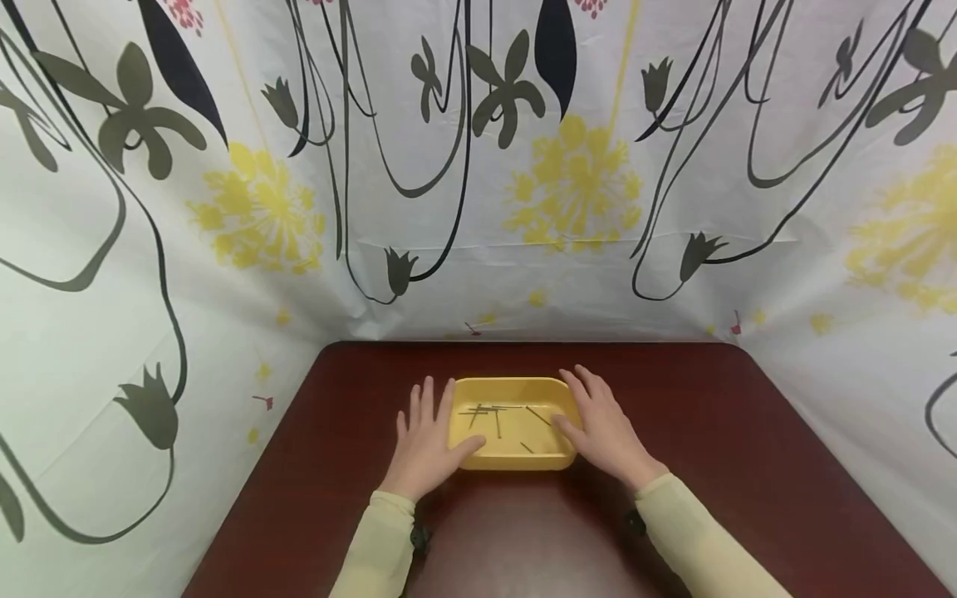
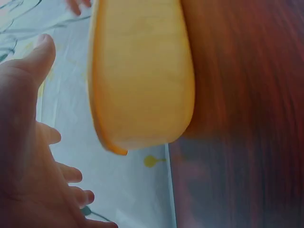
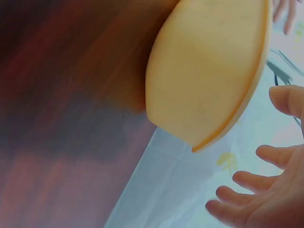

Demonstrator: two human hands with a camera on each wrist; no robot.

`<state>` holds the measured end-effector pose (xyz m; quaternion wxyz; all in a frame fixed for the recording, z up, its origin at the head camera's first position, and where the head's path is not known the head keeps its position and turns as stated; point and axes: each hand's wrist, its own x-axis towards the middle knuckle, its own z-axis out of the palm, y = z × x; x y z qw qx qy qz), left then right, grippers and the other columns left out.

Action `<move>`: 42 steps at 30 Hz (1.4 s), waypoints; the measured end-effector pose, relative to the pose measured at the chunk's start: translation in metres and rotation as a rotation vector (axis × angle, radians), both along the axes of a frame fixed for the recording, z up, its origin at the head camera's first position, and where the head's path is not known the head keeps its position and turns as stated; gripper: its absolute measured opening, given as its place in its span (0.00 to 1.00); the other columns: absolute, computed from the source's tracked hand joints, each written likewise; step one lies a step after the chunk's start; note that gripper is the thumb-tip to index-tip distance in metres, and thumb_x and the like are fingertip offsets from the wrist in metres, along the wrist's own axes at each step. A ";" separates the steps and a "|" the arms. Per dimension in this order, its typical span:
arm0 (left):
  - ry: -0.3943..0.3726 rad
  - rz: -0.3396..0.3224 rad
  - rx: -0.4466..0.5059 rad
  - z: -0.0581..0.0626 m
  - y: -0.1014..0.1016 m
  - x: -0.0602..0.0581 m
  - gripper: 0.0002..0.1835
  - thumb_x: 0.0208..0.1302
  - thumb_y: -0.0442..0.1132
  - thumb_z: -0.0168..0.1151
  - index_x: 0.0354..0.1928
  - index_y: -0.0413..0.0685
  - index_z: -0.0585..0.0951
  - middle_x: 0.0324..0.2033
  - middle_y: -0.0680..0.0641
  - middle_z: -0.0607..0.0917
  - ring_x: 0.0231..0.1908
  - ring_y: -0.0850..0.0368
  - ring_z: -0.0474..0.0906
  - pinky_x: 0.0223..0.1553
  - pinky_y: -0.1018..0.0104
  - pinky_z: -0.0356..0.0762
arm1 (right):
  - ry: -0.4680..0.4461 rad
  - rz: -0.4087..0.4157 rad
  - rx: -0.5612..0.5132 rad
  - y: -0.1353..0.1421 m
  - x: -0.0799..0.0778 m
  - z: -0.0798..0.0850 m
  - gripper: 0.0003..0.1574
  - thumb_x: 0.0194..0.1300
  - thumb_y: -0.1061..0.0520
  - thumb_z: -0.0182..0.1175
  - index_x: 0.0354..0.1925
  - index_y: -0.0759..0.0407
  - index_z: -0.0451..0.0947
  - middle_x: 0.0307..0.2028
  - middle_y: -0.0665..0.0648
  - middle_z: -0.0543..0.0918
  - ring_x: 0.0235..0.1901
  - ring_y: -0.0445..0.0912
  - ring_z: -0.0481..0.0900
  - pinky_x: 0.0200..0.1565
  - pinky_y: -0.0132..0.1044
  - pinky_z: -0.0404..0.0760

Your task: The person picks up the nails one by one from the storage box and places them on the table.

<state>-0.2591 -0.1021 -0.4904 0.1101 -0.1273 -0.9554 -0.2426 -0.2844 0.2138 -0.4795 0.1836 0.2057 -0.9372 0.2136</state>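
Observation:
A yellow plastic tray (image 1: 516, 463) with rounded corners sits on the dark red table, and several thin dark nail-like pieces (image 1: 498, 423) lie scattered inside it. At its left end is my left hand (image 1: 429, 440), fingers spread and straight, thumb over the near left corner in the head view. My right hand (image 1: 606, 428) hovers about the opposite end, its thumb overlapping the tray's inside. From the left wrist, the tray's outer wall (image 2: 142, 71) shows a gap to the palm. The right wrist view likewise has the tray wall (image 3: 209, 61) apart from the relaxed fingers (image 3: 278, 183).
The polished table (image 1: 516, 540) extends to both sides and in front of the tray. Behind it and along both sides hangs a white cloth (image 1: 478, 208) with grey vines and yellow flowers. Dark wrist devices (image 1: 420, 537) sit at both sleeves.

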 end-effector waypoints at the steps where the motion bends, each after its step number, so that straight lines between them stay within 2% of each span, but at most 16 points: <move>1: -0.008 -0.007 -0.008 0.000 0.000 0.000 0.56 0.61 0.77 0.53 0.80 0.70 0.35 0.79 0.47 0.34 0.77 0.45 0.28 0.70 0.31 0.40 | -0.011 0.012 0.019 -0.001 -0.002 0.001 0.48 0.68 0.42 0.63 0.78 0.51 0.55 0.76 0.65 0.55 0.73 0.63 0.54 0.60 0.65 0.69; 5: 0.000 -0.030 -0.048 -0.001 0.003 -0.002 0.55 0.61 0.78 0.51 0.81 0.66 0.39 0.80 0.45 0.36 0.78 0.42 0.31 0.70 0.32 0.43 | -0.034 0.048 0.096 -0.005 -0.011 0.005 0.48 0.67 0.43 0.64 0.77 0.51 0.57 0.76 0.63 0.55 0.73 0.60 0.55 0.54 0.61 0.77; 9: 0.046 -0.033 -0.092 -0.001 0.006 -0.007 0.57 0.59 0.79 0.51 0.82 0.60 0.44 0.79 0.41 0.42 0.77 0.39 0.36 0.68 0.30 0.46 | -0.059 0.079 0.146 -0.008 -0.018 0.007 0.47 0.67 0.44 0.64 0.77 0.51 0.57 0.75 0.64 0.57 0.72 0.60 0.57 0.50 0.59 0.79; 15: 0.046 -0.032 -0.144 0.001 0.010 -0.014 0.59 0.57 0.84 0.44 0.82 0.61 0.43 0.79 0.40 0.43 0.77 0.38 0.35 0.68 0.29 0.45 | -0.122 0.106 0.219 -0.012 -0.031 0.009 0.47 0.68 0.43 0.64 0.78 0.51 0.57 0.73 0.64 0.59 0.71 0.59 0.61 0.47 0.55 0.82; 18: 0.029 -0.036 -0.139 0.000 0.010 -0.017 0.58 0.57 0.82 0.47 0.82 0.61 0.42 0.79 0.40 0.43 0.77 0.39 0.34 0.68 0.29 0.42 | -0.144 0.118 0.256 -0.016 -0.037 0.009 0.48 0.68 0.43 0.64 0.78 0.52 0.58 0.71 0.65 0.62 0.69 0.59 0.63 0.46 0.54 0.82; 21: 0.009 -0.036 -0.125 -0.003 0.010 -0.020 0.58 0.59 0.80 0.51 0.82 0.61 0.42 0.79 0.40 0.42 0.77 0.40 0.32 0.69 0.29 0.40 | -0.102 0.137 0.310 -0.018 -0.043 0.005 0.46 0.67 0.44 0.65 0.76 0.55 0.61 0.67 0.65 0.67 0.66 0.60 0.67 0.53 0.56 0.78; 23: 0.004 -0.033 -0.131 -0.005 0.010 -0.021 0.59 0.58 0.81 0.49 0.82 0.61 0.41 0.79 0.40 0.42 0.77 0.41 0.31 0.69 0.29 0.40 | -0.036 0.161 0.347 -0.020 -0.046 0.002 0.43 0.67 0.43 0.65 0.73 0.57 0.66 0.62 0.64 0.71 0.62 0.59 0.70 0.55 0.56 0.76; 27: -0.008 -0.024 -0.147 -0.006 0.010 -0.024 0.60 0.56 0.85 0.44 0.82 0.60 0.42 0.79 0.41 0.42 0.78 0.41 0.32 0.69 0.30 0.40 | 0.053 0.213 0.403 -0.025 -0.053 -0.004 0.37 0.68 0.44 0.63 0.70 0.58 0.70 0.56 0.60 0.73 0.58 0.57 0.72 0.52 0.51 0.78; 30: -0.015 -0.025 -0.134 -0.008 0.010 -0.025 0.61 0.56 0.84 0.47 0.82 0.56 0.44 0.80 0.41 0.41 0.78 0.41 0.33 0.69 0.30 0.40 | 0.058 0.243 0.429 -0.028 -0.055 -0.005 0.37 0.68 0.45 0.63 0.70 0.56 0.70 0.56 0.58 0.73 0.58 0.56 0.71 0.45 0.48 0.81; 33: -0.038 -0.033 -0.119 -0.010 0.012 -0.027 0.61 0.56 0.82 0.51 0.82 0.54 0.45 0.80 0.42 0.39 0.77 0.41 0.31 0.69 0.29 0.39 | 0.064 0.281 0.455 -0.031 -0.056 -0.006 0.39 0.65 0.44 0.66 0.69 0.56 0.71 0.55 0.58 0.74 0.56 0.56 0.72 0.45 0.49 0.80; 37: -0.067 -0.034 -0.121 -0.013 0.013 -0.028 0.62 0.57 0.81 0.51 0.81 0.51 0.43 0.79 0.41 0.38 0.77 0.42 0.30 0.69 0.30 0.38 | 0.017 0.314 0.451 -0.033 -0.057 -0.010 0.44 0.59 0.40 0.70 0.68 0.57 0.73 0.57 0.60 0.75 0.56 0.58 0.73 0.51 0.55 0.78; 42: -0.091 -0.035 -0.125 -0.014 0.010 -0.028 0.65 0.55 0.82 0.52 0.81 0.47 0.42 0.79 0.40 0.38 0.78 0.43 0.31 0.70 0.33 0.39 | -0.025 0.307 0.454 -0.038 -0.060 -0.013 0.47 0.59 0.35 0.69 0.68 0.58 0.72 0.58 0.60 0.74 0.58 0.58 0.73 0.57 0.56 0.74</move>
